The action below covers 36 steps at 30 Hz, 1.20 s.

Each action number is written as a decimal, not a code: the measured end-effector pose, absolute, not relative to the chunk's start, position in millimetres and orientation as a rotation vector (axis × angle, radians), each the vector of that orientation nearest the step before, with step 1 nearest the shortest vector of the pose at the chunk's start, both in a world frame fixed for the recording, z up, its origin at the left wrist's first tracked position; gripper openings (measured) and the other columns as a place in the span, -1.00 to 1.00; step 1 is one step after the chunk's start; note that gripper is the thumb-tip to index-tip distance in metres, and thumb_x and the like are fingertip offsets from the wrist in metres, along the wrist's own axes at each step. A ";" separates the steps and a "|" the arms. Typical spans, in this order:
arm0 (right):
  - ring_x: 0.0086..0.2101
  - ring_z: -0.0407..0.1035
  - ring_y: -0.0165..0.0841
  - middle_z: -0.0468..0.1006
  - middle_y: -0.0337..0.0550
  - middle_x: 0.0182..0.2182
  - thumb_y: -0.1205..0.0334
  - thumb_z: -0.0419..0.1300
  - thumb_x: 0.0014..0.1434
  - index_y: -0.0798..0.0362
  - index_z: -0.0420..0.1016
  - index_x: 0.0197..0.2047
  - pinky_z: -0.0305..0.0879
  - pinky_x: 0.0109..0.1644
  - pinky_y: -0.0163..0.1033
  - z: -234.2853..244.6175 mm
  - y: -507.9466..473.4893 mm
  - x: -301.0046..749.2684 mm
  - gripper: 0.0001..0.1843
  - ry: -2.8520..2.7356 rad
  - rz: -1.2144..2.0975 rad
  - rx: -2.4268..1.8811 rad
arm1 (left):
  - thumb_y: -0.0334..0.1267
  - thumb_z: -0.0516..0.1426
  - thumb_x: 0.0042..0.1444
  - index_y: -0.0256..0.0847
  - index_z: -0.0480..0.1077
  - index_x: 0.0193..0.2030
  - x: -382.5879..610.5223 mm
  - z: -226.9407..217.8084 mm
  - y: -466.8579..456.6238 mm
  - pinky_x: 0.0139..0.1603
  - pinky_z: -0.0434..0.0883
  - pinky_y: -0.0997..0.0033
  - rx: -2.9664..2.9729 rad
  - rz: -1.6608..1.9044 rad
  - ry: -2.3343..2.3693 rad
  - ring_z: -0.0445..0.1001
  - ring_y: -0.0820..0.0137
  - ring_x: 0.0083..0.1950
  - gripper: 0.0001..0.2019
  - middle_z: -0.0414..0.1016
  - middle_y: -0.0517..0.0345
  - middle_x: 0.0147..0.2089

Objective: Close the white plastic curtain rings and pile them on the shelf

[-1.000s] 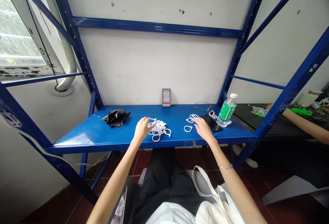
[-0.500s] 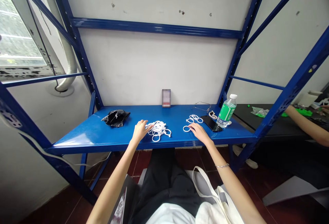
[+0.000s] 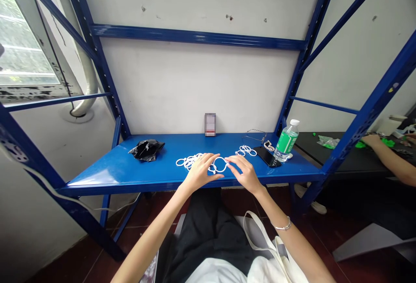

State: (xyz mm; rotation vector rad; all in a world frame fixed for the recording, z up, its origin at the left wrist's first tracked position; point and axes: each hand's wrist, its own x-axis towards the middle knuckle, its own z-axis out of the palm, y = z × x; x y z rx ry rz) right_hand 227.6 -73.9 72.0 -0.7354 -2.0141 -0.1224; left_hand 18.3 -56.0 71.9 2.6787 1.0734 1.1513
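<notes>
Just above the blue tabletop (image 3: 113, 170), my right hand (image 3: 245, 174) pinches a white ring (image 3: 221, 171) by its right side, where a small knob shows. My left hand (image 3: 202, 173) reaches to the ring's left side, thumb and fingers apart; its fingertips are close to the rim, and I cannot tell whether they touch it. Behind and left of my left hand lies a pile of white rings (image 3: 190, 160), partly hidden by that hand. A smaller group of white rings (image 3: 246, 150) rests beyond my right hand.
A black phone (image 3: 267, 156) and a bottle with a green label (image 3: 286, 141) stand to the right, with glasses (image 3: 255, 135) behind. A crumpled black bag (image 3: 147, 149) lies left. A small box (image 3: 210, 125) leans at the back wall. Another person's arm (image 3: 388, 155) shows far right.
My right hand has moved left from the small group, bringing a ring with it. My left hand has shifted right, from the pile's left side to in front of it, meeting the ring.
</notes>
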 end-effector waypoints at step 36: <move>-0.23 0.45 -0.29 0.55 -0.13 -0.30 0.24 0.09 0.28 0.00 0.41 -0.31 0.38 -0.12 -0.16 68.9 -82.0 212.9 -0.87 -1.822 0.051 -0.732 | -0.02 0.15 0.14 -0.22 0.38 -0.04 23.5 70.8 -63.6 -0.20 0.42 0.29 2.806 1.514 0.990 0.45 0.31 -0.27 -0.64 0.49 0.07 -0.30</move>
